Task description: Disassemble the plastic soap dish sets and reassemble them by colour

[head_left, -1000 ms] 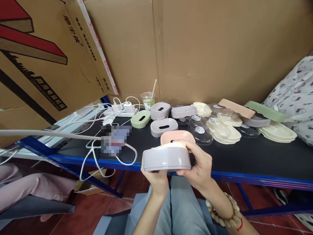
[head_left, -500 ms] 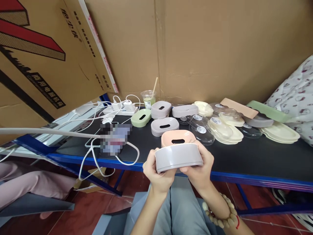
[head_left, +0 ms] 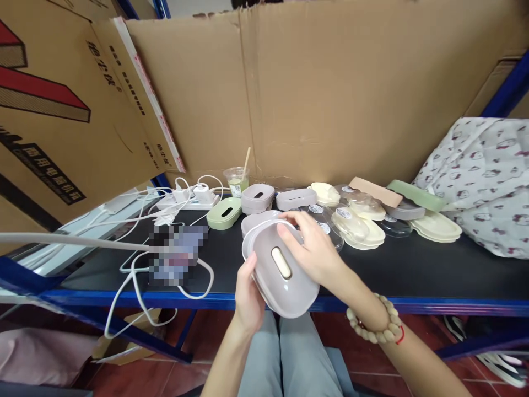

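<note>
– Position of the grey box (head_left: 292, 291)?

– Held above the near edge of the bench (head_left: 413, 273), slot (head_left: 281, 263) up, long axis eleven to five o'clock. It lies at two o'clock from the left hand (head_left: 249, 303), eight from the right hand (head_left: 314, 249); both touch it, neither nearer.

– Fingers?

– Left: wrapped about the nine o'clock rim, thumb on top. Right: part-spread, bent over the twelve o'clock rim; whether they clamp, I cannot tell.

– Surface and room?

– Bench black, flat. Green box (head_left: 222, 221) at ten o'clock, lids (head_left: 363, 238) at two, cardboard (head_left: 322, 105) upright at twelve.
</note>
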`<action>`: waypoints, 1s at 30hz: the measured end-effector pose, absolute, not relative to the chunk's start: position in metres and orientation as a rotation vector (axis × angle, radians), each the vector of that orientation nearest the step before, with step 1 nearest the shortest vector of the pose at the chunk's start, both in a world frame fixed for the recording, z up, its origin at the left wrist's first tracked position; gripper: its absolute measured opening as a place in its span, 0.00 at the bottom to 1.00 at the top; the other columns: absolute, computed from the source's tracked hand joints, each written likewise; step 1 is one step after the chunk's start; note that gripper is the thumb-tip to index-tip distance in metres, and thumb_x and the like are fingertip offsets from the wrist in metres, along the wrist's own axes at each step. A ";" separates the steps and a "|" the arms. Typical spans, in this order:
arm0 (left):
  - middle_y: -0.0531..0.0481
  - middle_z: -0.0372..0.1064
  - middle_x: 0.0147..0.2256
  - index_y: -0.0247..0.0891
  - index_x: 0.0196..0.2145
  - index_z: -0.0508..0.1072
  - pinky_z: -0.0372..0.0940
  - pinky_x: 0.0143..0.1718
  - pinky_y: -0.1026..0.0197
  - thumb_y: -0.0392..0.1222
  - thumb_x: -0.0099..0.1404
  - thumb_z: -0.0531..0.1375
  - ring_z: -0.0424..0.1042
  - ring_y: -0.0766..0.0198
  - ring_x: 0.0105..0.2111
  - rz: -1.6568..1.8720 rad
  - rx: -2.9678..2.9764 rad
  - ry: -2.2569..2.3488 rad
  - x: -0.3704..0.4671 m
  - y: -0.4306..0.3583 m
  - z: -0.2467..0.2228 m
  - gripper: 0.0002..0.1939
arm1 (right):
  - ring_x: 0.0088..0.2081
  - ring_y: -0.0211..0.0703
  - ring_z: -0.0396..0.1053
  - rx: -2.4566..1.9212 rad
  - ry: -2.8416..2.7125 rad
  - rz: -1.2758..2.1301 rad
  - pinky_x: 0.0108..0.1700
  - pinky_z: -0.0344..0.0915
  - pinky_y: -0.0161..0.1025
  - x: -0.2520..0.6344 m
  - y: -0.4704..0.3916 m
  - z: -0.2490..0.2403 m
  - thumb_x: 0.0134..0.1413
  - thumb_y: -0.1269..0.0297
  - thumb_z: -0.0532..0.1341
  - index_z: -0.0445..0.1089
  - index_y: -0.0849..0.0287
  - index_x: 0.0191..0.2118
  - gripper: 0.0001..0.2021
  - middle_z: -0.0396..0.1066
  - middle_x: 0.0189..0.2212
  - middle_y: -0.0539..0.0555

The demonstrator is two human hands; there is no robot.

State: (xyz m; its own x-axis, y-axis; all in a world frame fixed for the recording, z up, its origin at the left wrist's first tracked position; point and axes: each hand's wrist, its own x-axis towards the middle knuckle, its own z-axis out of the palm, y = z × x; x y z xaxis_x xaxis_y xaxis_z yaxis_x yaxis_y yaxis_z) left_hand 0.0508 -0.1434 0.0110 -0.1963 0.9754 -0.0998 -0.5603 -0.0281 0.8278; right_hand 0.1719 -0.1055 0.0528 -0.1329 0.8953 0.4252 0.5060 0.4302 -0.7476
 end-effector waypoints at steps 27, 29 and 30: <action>0.49 0.77 0.41 0.41 0.40 0.77 0.70 0.41 0.62 0.54 0.61 0.54 0.76 0.58 0.42 1.835 0.382 0.758 0.108 -0.135 0.034 0.19 | 0.57 0.50 0.63 -1.074 -1.604 0.834 0.60 0.60 0.48 0.182 -0.132 0.034 0.49 0.49 0.63 0.68 0.48 0.57 0.28 0.66 0.56 0.54; 0.49 0.77 0.41 0.40 0.40 0.77 0.70 0.40 0.62 0.54 0.60 0.54 0.76 0.58 0.41 1.842 0.355 0.753 0.106 -0.136 0.032 0.20 | 0.57 0.50 0.63 -1.059 -1.591 0.831 0.60 0.60 0.48 0.179 -0.131 0.032 0.48 0.50 0.63 0.69 0.49 0.56 0.28 0.66 0.56 0.55; 0.49 0.77 0.41 0.40 0.40 0.77 0.70 0.40 0.62 0.55 0.60 0.54 0.76 0.58 0.41 1.845 0.344 0.752 0.104 -0.137 0.031 0.20 | 0.58 0.50 0.63 -1.053 -1.586 0.829 0.60 0.61 0.48 0.179 -0.130 0.031 0.47 0.51 0.64 0.70 0.49 0.56 0.28 0.66 0.56 0.55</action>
